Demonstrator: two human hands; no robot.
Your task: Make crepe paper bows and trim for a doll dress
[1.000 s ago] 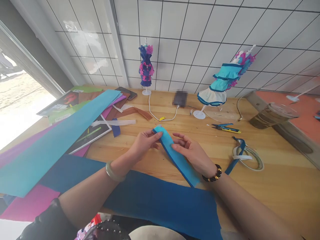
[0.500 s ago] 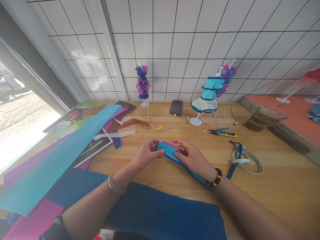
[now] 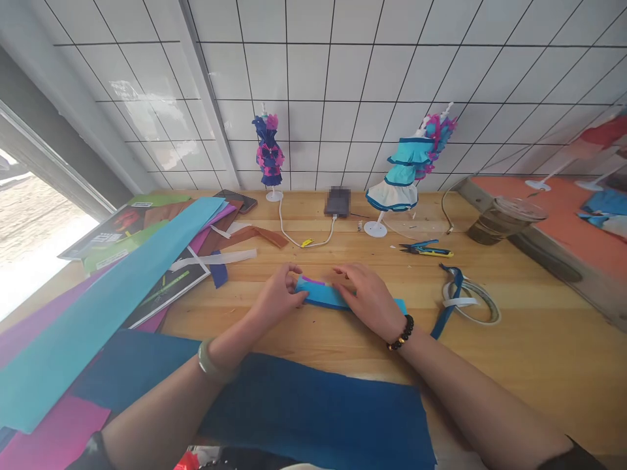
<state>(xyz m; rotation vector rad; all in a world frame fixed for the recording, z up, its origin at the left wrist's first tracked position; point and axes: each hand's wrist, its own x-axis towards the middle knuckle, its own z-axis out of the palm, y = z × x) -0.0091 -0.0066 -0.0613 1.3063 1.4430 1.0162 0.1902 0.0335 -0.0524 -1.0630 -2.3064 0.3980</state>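
A light blue strip point(image 3: 321, 295) with a dark blue lower edge and a short purple piece along its top lies across the wooden table. My left hand point(image 3: 280, 294) pinches the strip's left end between thumb and fingers. Over the middle of the strip is my right hand point(image 3: 367, 297), its fingers apart and their tips at the strip's surface; the palm covers part of it. The right end of the strip shows beyond that hand. A wide dark blue sheet point(image 3: 313, 411) lies nearer to me, beneath my left forearm.
Coloured sheets point(image 3: 112, 287) and magazines are piled at left. Two small dressed stands point(image 3: 269, 153) are at the back, with a cabled black device point(image 3: 337, 202) between them. Pliers point(image 3: 426, 249), a tape roll point(image 3: 482, 303) and a cup point(image 3: 504, 219) are at right.
The strip has been lowered and now lies straighter across the table. My right hand's fingers have loosened and moved apart over it. The whole view has shifted slightly.
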